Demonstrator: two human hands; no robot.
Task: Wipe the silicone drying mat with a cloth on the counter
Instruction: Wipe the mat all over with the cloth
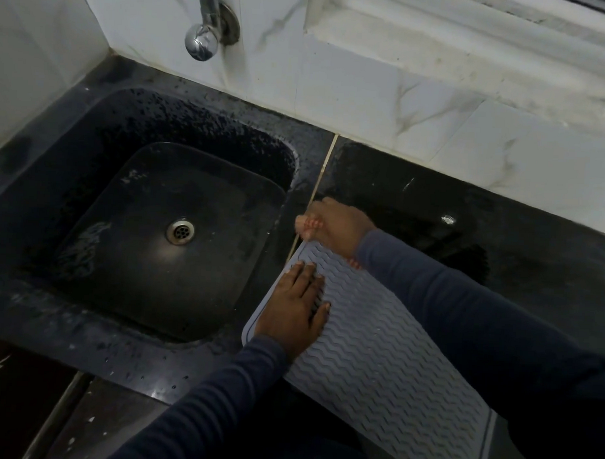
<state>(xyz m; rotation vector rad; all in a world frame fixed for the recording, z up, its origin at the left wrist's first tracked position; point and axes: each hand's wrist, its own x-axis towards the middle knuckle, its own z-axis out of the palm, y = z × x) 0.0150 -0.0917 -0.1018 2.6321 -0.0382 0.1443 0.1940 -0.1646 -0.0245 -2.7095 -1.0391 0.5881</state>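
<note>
- On the counter [520,243], just right of the sink [86,290]: grey mat [385,362] with wavy ridges, lying flat and set at an angle. Far corner sits by the pale seam between sink slab and counter slab. Near end runs to the bottom of the view.
- Left hand [293,308]: palm down on the mat's far-left part, fingers straight and spread, pressing flat. Grasping nothing.
- Right hand [339,227]: at the mat's far corner, fingers curled round a cloth [310,224], pinkish with red stripes. Cloth bunches out of the fist on the sink side. Another striped bit shows under the wrist, on the mat.
- Cannot tell if the fist's cloth touches the mat or the counter just beyond its edge.
- Both arms in dark blue sleeves. Right forearm crosses over the mat's right side.
- Counter: black, glossy, light glints on it.
- Sink: black, wet, droplets on rim and walls. Metal drain [180,231] in the middle of the basin.
- Chrome tap [202,40] on the wall above the sink's back edge.
- White marbled tiles [367,94] behind the counter, with a ledge higher up on the right.
</note>
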